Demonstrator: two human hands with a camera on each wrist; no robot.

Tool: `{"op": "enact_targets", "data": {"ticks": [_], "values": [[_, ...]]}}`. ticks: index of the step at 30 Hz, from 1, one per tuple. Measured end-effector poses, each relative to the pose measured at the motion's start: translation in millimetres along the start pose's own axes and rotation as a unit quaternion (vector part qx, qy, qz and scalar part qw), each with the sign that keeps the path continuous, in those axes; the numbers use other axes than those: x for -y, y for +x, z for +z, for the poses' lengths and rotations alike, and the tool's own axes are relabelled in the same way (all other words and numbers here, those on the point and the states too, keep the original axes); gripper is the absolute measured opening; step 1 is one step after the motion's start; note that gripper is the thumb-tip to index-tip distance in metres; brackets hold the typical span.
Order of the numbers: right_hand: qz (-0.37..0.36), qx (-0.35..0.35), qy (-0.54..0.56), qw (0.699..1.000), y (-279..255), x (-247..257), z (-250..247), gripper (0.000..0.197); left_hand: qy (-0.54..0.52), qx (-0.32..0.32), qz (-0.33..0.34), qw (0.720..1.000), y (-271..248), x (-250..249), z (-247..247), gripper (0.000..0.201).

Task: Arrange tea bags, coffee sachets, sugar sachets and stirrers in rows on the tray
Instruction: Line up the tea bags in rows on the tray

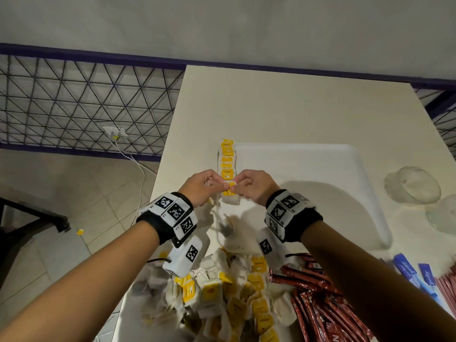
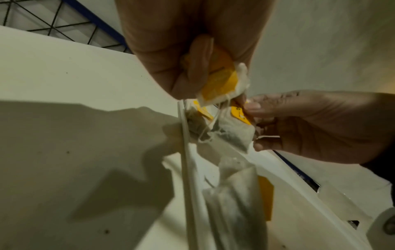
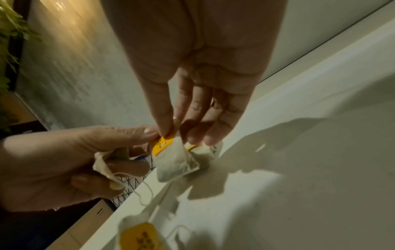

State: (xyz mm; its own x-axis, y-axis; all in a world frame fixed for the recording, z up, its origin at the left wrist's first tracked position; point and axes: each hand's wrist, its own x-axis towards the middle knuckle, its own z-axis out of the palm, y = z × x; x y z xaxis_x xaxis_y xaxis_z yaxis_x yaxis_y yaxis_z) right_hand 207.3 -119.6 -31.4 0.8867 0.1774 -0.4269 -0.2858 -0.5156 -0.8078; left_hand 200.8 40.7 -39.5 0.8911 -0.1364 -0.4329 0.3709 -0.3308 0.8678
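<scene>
A row of yellow-tagged tea bags (image 1: pixel 227 159) lies along the left edge of the white tray (image 1: pixel 320 174). Both hands meet just in front of that row. My right hand (image 1: pixel 235 188) pinches a tea bag (image 3: pixel 175 160) by its yellow tag, the bag hanging low over the tray edge. My left hand (image 1: pixel 212 183) grips another tea bag (image 2: pixel 220 81) in its curled fingers, and its thumb touches the tag that the right hand pinches. Strings link the bags, and one more tea bag (image 2: pixel 235 194) dangles blurred below the left hand.
A loose pile of tea bags (image 1: pixel 234 294) lies on the table near me, with red coffee sachets (image 1: pixel 318 294), blue sachets (image 1: pixel 407 270) and pink sticks (image 1: pixel 446 282) to its right. Two glass bowls (image 1: pixel 412 186) stand right of the tray. The table's left edge (image 1: pixel 170 134) drops to the floor.
</scene>
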Motion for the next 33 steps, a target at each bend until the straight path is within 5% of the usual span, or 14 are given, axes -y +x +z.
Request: {"op": "enact_targets", "data": {"ticks": [4,11,21,28,33], "values": [[0.011,-0.022,-0.036,0.999,18,-2,6,0.014,0.030,-0.017,-0.003,0.999,10,6,-6,0.007],[0.038,-0.034,-0.008,0.999,32,3,4,0.004,-0.014,-0.035,-0.004,0.999,18,20,-8,0.023],[0.022,-0.060,-0.003,0.998,24,2,2,0.019,0.179,-0.022,-0.023,0.983,21,8,4,0.039],[0.049,0.174,-0.105,0.978,-5,-5,1,0.015,0.288,0.037,-0.033,0.956,4,-5,-7,0.033],[0.057,0.210,-0.141,0.966,-18,-13,5,0.025,0.364,0.137,-0.063,0.919,-18,-8,-2,0.036]]}}
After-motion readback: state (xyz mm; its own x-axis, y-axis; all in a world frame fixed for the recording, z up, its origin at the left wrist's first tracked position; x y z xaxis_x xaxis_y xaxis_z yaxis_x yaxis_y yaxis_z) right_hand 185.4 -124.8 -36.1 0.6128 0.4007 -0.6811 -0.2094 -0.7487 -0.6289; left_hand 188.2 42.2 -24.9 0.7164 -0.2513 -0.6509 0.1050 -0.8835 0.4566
